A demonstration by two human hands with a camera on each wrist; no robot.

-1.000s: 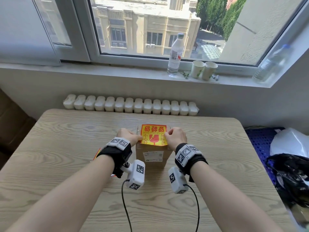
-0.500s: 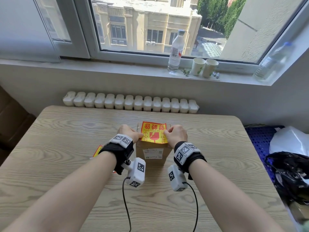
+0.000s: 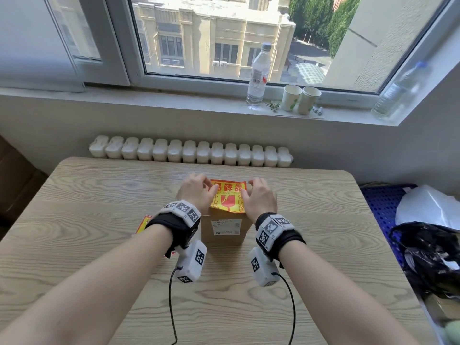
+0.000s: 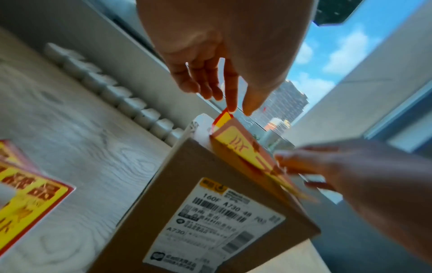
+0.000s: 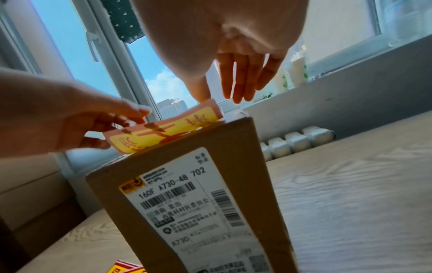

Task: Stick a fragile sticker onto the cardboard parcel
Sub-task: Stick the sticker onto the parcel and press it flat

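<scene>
Moved up the frame since half a second ago: left hand (image 3: pixel 196 192) and right hand (image 3: pixel 258 199), then bunched at the lower corners of the yellow-and-red rectangular fragile sticker (image 3: pixel 230 199), now at its upper corners in the middle of the head view. Fingers nearly straight and fanned, no longer curled. Left wrist view: index fingertip (image 4: pixel 230 109) touching the curled-up corner of the sticker, thumb just beside it, no closed pinch evident. Right wrist view: thumb tip (image 5: pixel 201 96) at the other far corner, remaining fingers straight and apart from the paper. Both grips therefore wide, pressing or steadying rather than holding.

Sticker lying on the top face of the upright brown cardboard parcel (image 3: pixel 225 232), itself standing on the pale wood-grain table (image 3: pixel 99 220) at frame centre, white printed shipping label (image 3: pixel 226 226) on the near face. Not yet flat: bowed in the right wrist view, one edge lifted clear of the cardboard.

Probably a shift from positioning to smoothing, so near the end of the task. Still needed, most likely: pressing the raised edge and corners down. Risk of a crease if pressed unevenly.

Lower left of the left wrist view: a further yellow-and-red sticker sheet (image 4: pixel 30 194) flat on the table.
</scene>
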